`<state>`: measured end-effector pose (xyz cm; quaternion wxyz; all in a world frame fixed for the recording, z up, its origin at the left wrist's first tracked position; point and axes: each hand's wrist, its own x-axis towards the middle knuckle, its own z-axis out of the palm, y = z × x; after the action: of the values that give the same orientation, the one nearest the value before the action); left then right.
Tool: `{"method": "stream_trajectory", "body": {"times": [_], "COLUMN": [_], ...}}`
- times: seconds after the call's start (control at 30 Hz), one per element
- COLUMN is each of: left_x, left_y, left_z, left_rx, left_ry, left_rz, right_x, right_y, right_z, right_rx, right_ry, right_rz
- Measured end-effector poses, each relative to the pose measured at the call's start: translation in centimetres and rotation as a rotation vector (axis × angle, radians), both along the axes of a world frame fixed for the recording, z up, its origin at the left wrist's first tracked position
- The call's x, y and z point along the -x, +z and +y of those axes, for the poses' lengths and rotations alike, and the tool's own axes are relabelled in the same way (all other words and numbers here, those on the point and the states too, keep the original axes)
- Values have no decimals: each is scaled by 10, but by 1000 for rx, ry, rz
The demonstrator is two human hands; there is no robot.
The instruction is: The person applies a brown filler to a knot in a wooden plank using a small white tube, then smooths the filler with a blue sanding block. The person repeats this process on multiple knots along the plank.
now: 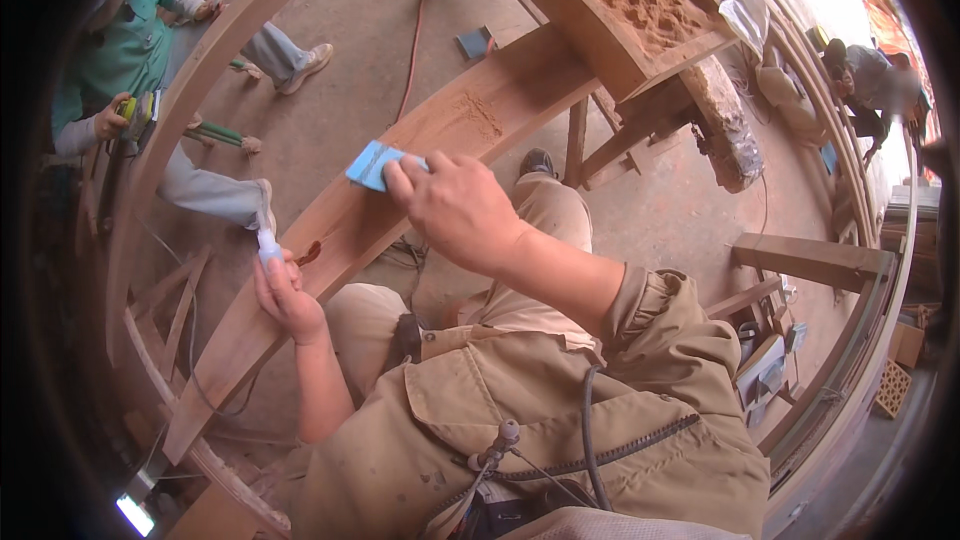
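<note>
Surface work on the wooden board (345, 225) at frame centre appears in hand: left grip (290, 295) holds a bottle (269, 245), right grip (460, 205) a blue pad (375, 164), next likely requiring flat pressure.

"Where's the light-blue block (371, 165)?"
"Over the long brown board (235, 335), which runs near left to far right."
"And the whitish bottle (269, 249)?"
"Nearer and left, nozzle pointing far."

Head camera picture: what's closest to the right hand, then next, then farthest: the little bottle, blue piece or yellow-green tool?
1. Blue piece: in the right hand.
2. Little bottle: leftward, in the left hand.
3. Yellow-green tool: far left, in another person's hand.
</note>
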<state>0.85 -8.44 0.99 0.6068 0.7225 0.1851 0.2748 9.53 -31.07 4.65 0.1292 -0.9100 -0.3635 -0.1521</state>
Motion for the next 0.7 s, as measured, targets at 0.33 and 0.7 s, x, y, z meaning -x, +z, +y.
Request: {"method": "stream_trajectory", "body": {"times": [0.33, 0.7], "left_x": [0, 2], "left_y": [-2, -20], "left_z": [5, 9], "left_rx": [12, -60], "left_ry": [32, 17], "left_rz": [-17, -51], "right_x": [-61, -118], "right_y": [-20, 20], "right_z": [-75, -75], "right_rx": [-113, 143], "right_ry": [118, -42], "right_rz": [72, 343]}}
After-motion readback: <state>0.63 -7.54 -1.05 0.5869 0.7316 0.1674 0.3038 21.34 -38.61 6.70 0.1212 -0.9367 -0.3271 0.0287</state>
